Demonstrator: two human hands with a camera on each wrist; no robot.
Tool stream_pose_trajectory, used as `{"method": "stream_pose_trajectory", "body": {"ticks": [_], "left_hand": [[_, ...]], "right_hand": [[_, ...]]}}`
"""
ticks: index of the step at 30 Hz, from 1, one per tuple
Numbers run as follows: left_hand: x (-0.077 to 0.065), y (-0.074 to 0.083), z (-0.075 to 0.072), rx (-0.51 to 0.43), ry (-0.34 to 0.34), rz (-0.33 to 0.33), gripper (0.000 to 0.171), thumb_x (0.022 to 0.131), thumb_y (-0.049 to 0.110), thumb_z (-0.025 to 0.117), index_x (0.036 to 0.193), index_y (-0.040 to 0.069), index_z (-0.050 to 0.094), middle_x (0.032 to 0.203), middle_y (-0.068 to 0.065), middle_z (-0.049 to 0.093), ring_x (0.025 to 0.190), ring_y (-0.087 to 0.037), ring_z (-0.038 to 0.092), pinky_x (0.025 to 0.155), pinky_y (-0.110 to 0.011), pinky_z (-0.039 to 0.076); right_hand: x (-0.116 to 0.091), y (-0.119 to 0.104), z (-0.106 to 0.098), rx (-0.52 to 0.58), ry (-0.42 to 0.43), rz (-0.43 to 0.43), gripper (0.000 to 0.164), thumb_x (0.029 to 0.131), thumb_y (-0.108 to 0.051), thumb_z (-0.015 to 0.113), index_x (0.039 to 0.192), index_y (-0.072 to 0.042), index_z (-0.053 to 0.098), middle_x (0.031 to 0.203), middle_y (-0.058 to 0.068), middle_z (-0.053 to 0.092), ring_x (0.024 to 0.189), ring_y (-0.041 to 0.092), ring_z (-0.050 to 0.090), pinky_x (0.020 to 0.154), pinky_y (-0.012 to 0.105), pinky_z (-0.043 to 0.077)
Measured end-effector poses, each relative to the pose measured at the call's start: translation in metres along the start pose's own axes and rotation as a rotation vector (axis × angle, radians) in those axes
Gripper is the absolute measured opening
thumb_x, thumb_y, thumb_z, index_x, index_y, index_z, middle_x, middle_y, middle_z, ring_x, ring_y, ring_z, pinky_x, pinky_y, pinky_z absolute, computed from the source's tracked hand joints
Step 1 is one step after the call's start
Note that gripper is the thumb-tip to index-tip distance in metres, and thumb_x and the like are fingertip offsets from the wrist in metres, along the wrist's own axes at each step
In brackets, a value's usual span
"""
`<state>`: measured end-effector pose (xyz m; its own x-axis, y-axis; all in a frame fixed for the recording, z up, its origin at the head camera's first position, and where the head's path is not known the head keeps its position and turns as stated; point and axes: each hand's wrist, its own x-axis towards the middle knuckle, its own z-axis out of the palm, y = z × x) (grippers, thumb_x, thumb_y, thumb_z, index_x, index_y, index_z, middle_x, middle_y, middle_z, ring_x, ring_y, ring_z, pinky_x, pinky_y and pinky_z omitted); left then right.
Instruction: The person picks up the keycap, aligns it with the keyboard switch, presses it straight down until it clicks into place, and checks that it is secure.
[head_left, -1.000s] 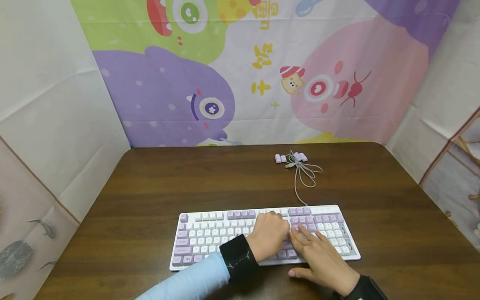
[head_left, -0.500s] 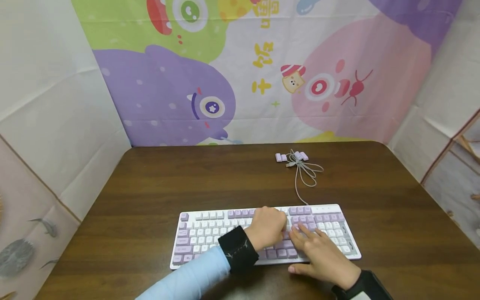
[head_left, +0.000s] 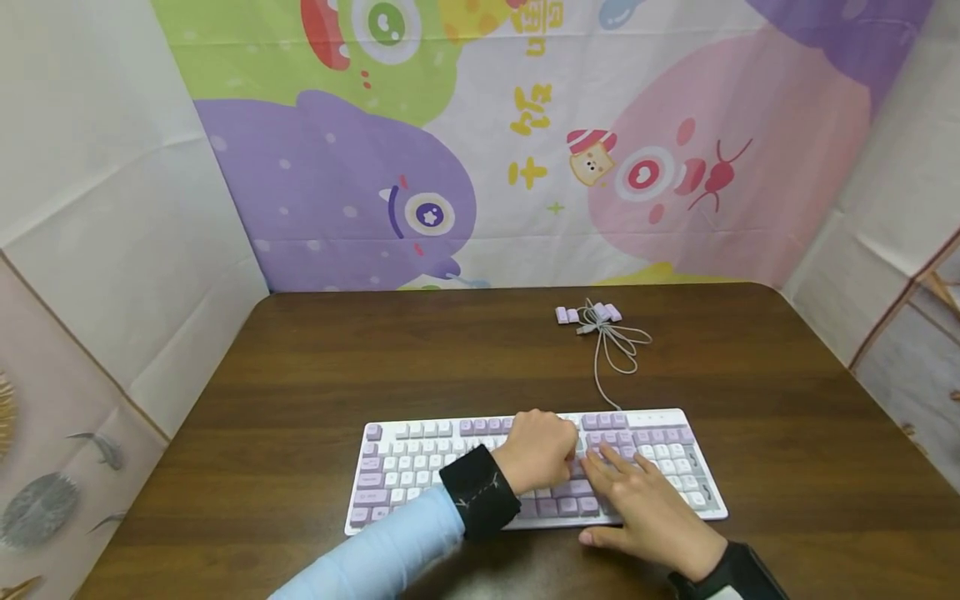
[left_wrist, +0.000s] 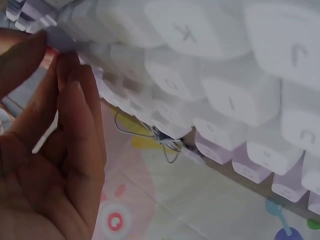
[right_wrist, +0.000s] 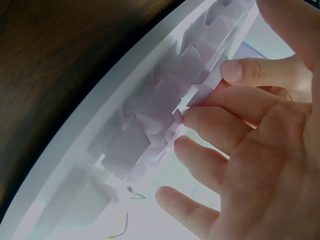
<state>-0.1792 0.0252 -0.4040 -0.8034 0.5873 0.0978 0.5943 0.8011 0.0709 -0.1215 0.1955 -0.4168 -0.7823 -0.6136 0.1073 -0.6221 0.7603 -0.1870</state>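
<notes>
A white and lilac keyboard (head_left: 420,467) lies lengthwise across the table. My left hand (head_left: 536,450) is over its right-middle part, fingers bent down; in the left wrist view the thumb and fingers pinch a lilac keycap (left_wrist: 60,41) at the key rows. The left thumb also shows beside that keycap in the right wrist view. Close on the right, my right hand (head_left: 645,504) rests with extended, slightly spread fingers on the lilac keys (right_wrist: 167,100), its thumb off the keyboard's front edge. The left hand hides the keys beneath it.
A bundled grey cable (head_left: 615,333) runs from the keyboard's back edge. Several loose lilac keycaps (head_left: 567,316) lie by it near the far edge of the brown table (head_left: 360,350). A cartoon-print cloth (head_left: 495,225) hangs behind.
My left hand has shifted slightly back and away from the right hand, uncovering more lilac keys between them. The right hand stays in place on the keys. The head view drifts slightly.
</notes>
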Motion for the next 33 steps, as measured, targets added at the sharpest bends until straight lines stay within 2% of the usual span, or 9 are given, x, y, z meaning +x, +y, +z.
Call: {"method": "stream_pose_trajectory", "body": {"ticks": [9, 11, 14, 17, 23, 28, 33], "left_hand": [[0.016, -0.013, -0.005, -0.158, -0.244, -0.074, 0.002, 0.069, 0.028, 0.075, 0.068, 0.028, 0.072, 0.073, 0.013, 0.069, 0.067, -0.01, 0.061, 0.055, -0.031, 0.043], [0.018, -0.014, -0.006, -0.172, -0.278, -0.077, 0.003, 0.069, 0.03, 0.075, 0.069, 0.029, 0.073, 0.074, 0.014, 0.068, 0.067, -0.008, 0.06, 0.056, -0.03, 0.043], [0.018, -0.015, -0.005, -0.165, -0.291, -0.063, 0.003, 0.07, 0.03, 0.075, 0.07, 0.028, 0.073, 0.074, 0.015, 0.068, 0.067, -0.006, 0.06, 0.057, -0.029, 0.043], [0.015, -0.012, -0.004, -0.118, -0.256, -0.023, 0.003, 0.071, 0.028, 0.075, 0.069, 0.028, 0.072, 0.073, 0.014, 0.068, 0.068, -0.008, 0.061, 0.056, -0.03, 0.044], [0.004, -0.003, -0.003, 0.069, -0.078, 0.078, 0.007, 0.07, 0.027, 0.073, 0.066, 0.025, 0.067, 0.068, 0.011, 0.067, 0.063, -0.01, 0.062, 0.05, -0.029, 0.044], [-0.003, 0.003, -0.001, 0.162, 0.0, 0.106, 0.014, 0.068, 0.028, 0.074, 0.063, 0.024, 0.062, 0.063, 0.01, 0.063, 0.056, -0.007, 0.057, 0.046, -0.026, 0.04], [-0.005, 0.006, 0.0, 0.179, 0.054, 0.104, 0.016, 0.068, 0.025, 0.074, 0.062, 0.021, 0.06, 0.058, 0.008, 0.059, 0.051, -0.007, 0.05, 0.042, -0.025, 0.037]], "right_hand": [[0.003, 0.003, -0.001, 0.003, 0.011, 0.02, 0.079, 0.068, -0.053, 0.071, 0.125, -0.001, 0.056, 0.13, 0.019, 0.056, 0.125, 0.037, 0.049, 0.094, 0.062, 0.037], [0.003, 0.003, -0.001, 0.01, 0.007, 0.023, 0.079, 0.068, -0.054, 0.071, 0.126, -0.001, 0.055, 0.13, 0.019, 0.055, 0.125, 0.037, 0.048, 0.094, 0.063, 0.036], [0.003, 0.003, 0.0, 0.015, 0.007, 0.019, 0.08, 0.069, -0.054, 0.07, 0.126, -0.001, 0.055, 0.131, 0.018, 0.055, 0.126, 0.037, 0.048, 0.094, 0.063, 0.036], [0.002, 0.003, 0.001, -0.003, 0.011, 0.005, 0.08, 0.069, -0.055, 0.07, 0.126, -0.001, 0.055, 0.132, 0.017, 0.055, 0.126, 0.036, 0.048, 0.095, 0.062, 0.036], [-0.002, 0.0, 0.003, -0.055, 0.028, -0.015, 0.08, 0.068, -0.056, 0.069, 0.124, -0.001, 0.057, 0.131, 0.015, 0.056, 0.125, 0.035, 0.049, 0.094, 0.061, 0.037], [-0.004, -0.002, 0.006, -0.049, -0.013, -0.007, 0.082, 0.07, -0.061, 0.064, 0.126, -0.001, 0.056, 0.132, 0.015, 0.055, 0.126, 0.037, 0.047, 0.095, 0.063, 0.035], [-0.003, -0.003, 0.005, -0.046, -0.026, 0.011, 0.083, 0.069, -0.06, 0.066, 0.126, -0.001, 0.056, 0.132, 0.015, 0.055, 0.127, 0.037, 0.046, 0.094, 0.063, 0.035]]}}
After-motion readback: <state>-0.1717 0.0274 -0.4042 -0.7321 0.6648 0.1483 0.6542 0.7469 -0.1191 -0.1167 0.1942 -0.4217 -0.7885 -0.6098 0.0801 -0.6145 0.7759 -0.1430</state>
